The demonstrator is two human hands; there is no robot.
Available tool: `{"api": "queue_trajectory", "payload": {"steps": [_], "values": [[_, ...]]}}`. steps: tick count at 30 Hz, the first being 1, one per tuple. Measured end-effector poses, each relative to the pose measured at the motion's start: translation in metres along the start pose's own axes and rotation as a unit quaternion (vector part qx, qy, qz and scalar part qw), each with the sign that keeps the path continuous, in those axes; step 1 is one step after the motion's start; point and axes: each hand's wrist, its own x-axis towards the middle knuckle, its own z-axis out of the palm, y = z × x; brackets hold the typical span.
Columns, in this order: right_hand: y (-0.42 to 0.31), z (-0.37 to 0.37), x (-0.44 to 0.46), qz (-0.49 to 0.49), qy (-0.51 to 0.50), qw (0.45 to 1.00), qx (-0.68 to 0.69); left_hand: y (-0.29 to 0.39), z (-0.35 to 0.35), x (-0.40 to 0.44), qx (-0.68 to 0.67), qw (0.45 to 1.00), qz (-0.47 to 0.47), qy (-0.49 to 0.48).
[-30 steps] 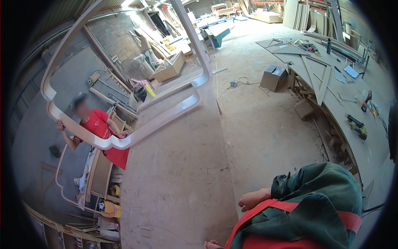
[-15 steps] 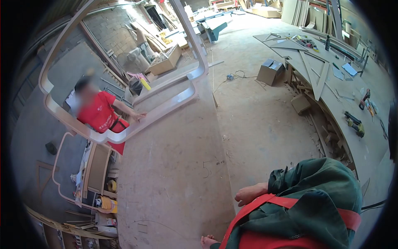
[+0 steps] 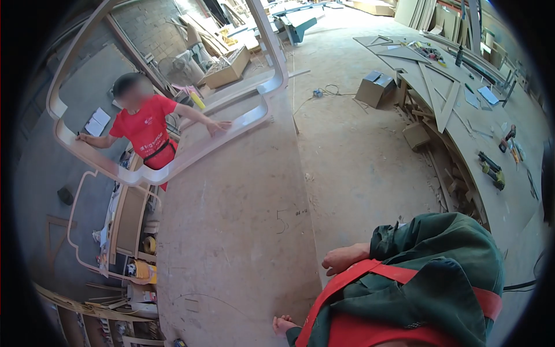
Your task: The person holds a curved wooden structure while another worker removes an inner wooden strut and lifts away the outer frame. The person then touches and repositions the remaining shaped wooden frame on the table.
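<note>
Beside the front edge of the wide brown worktable (image 3: 243, 231), my right hand (image 3: 345, 258) shows with its fingers bent together and no object visible in it. My left hand (image 3: 283, 325) is lower, over the table edge, its fingers curled and nothing seen in them. Across the table stands a person in red (image 3: 144, 130). One of their hands lies on the lower rail of a large rounded wooden frame (image 3: 202, 155), and their other hand is at its left side. The frame stands tilted at the far end of the table.
A long bench (image 3: 509, 199) on the right carries a cordless tool (image 3: 491, 170), a drill (image 3: 508, 139) and triangular wooden pieces. A cardboard box (image 3: 376, 89) sits on the floor near a cable. Shelves with supplies (image 3: 141, 270) stand left of the table; a thin curved frame (image 3: 72, 222) leans there.
The person in red has straightened up and put a hand on the frame's left side; their other hand has shifted along the lower rail. My view has moved slightly; my hands stay by the edge.
</note>
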Motion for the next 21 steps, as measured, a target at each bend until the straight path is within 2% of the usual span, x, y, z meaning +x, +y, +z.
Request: {"api": "queue_trajectory", "payload": {"steps": [21], "values": [[-0.0036,-0.0009,-0.0003,0.015,-0.006,1.0,0.015,0.0024,-0.0008,-0.0052,0.011,1.0,0.007,0.012]]}}
